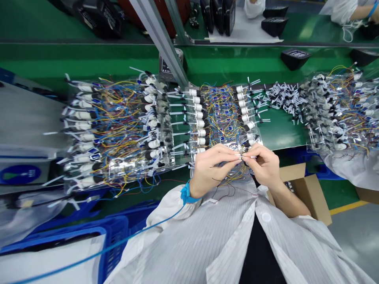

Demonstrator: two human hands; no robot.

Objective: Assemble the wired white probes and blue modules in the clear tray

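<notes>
Your striped white coat [177,244] fills the head view at six o'clock, its lower part cut off. Just above it, your left hand [213,165] and right hand [265,163] meet fingertip to fingertip, both pinching a thin white piece [248,157]. It lies between your fingertips, which cover much of it, so you can't make out its shape. At eleven o'clock from your hands, the middle batch of wired parts [222,114] runs partly behind your left hand. Another wired batch [118,134] lies at nine o'clock, its tangle hiding where single wires end; a third [346,114], past two o'clock, is cut by the right edge. At one o'clock, a heap of white strips [284,96] overlaps on the green bench [278,134]. A co-worker's sleeve [254,8] at twelve is cut off above.

For writing, the black unit [294,58] at one o'clock bears pale lettering too small to read. The round blue label [20,174] at nine has illegible marks too.
</notes>
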